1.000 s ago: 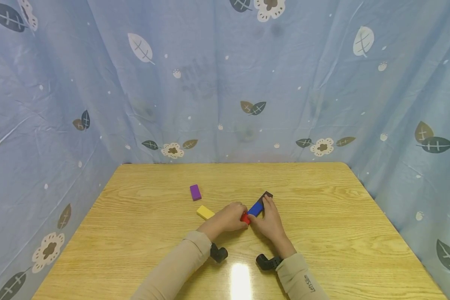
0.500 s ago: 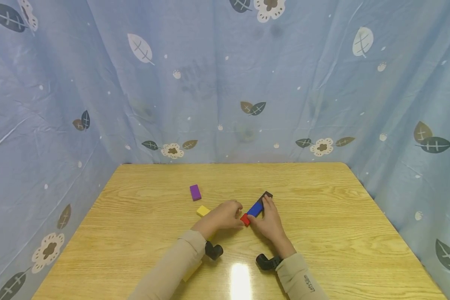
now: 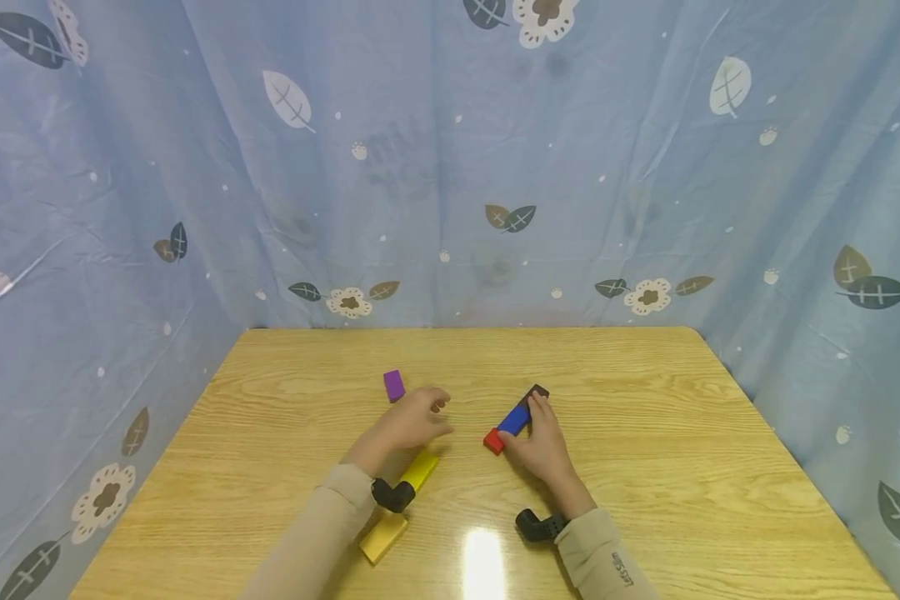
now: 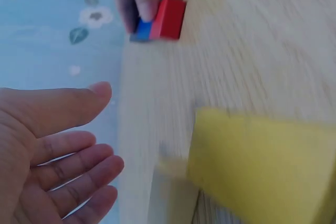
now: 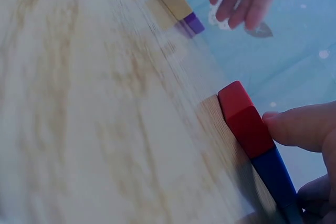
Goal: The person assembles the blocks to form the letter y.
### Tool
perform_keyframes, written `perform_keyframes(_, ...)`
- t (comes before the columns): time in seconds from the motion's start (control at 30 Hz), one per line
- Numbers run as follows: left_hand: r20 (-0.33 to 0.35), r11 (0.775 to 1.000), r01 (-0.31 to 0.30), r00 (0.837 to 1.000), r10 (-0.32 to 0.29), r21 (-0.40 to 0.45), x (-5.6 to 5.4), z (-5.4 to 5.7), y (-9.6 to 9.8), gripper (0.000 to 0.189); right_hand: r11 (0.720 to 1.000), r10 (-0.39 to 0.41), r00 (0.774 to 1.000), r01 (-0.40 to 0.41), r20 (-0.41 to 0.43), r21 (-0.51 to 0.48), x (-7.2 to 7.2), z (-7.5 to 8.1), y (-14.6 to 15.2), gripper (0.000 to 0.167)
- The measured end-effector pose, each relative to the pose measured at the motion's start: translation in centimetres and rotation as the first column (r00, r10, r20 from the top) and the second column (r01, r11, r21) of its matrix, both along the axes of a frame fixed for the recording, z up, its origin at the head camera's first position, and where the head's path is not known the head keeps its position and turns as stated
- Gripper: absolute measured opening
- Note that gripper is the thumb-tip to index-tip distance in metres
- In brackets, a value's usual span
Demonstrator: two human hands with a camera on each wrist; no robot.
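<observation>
A red block (image 3: 493, 441), a blue block (image 3: 513, 420) and a dark block (image 3: 540, 391) lie end to end in a slanted row on the table. My right hand (image 3: 542, 442) holds this row, thumb close to the red-blue join and fingers reaching over the dark end. In the right wrist view, the thumb (image 5: 296, 124) lies against the red block's side. My left hand (image 3: 412, 419) hovers left of the row, fingers loosely bent with nothing between them. Just below it is a bright yellow block (image 3: 422, 469); the purple block (image 3: 393, 385) lies beyond it.
Nearer the front edge lies a second yellow block (image 3: 384, 537), beside the left sleeve (image 3: 311, 525). A wood-grain table (image 3: 645, 467) carries everything. A blue patterned curtain (image 3: 435, 167) hangs behind and along both sides.
My left hand has let go of the red block and moved left, uncovering two yellow blocks and covering where another showed. My right hand stays on the row.
</observation>
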State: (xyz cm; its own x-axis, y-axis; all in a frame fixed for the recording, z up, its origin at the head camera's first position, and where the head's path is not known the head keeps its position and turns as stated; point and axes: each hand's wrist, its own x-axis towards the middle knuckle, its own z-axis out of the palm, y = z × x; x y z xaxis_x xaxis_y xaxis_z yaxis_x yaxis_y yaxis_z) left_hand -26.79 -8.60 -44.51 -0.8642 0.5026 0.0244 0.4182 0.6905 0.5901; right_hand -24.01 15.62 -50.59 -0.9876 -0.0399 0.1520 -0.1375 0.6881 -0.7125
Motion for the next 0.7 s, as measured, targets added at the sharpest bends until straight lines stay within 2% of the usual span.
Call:
perform_keyframes(0.3, -0.021, 0.994, -0.111, 0.994, 0.112, 0.017, 0.9, -0.5, -3.0, 0.053, 1.000, 0.007, 1.000, -0.007, 0.000, -0.003, 0.1, 0.0, 0.0, 0.084)
perform_keyframes(0.5, 0.036, 0.979, -0.152, 0.988, 0.148, 0.134, 1.6, -1.3, -4.6, 0.063, 1.000, 0.001, 1.000, -0.001, 0.000, 0.003, 0.1, -0.1, 0.0, 0.085)
perform_keyframes(0.7, 0.061, 0.965, -0.209, 0.978, 0.201, 0.157, 1.8, -2.6, -5.4, 0.066, 1.000, 0.001, 1.000, 0.000, -0.022, 0.010, 0.0, -0.1, 0.0, 0.084)
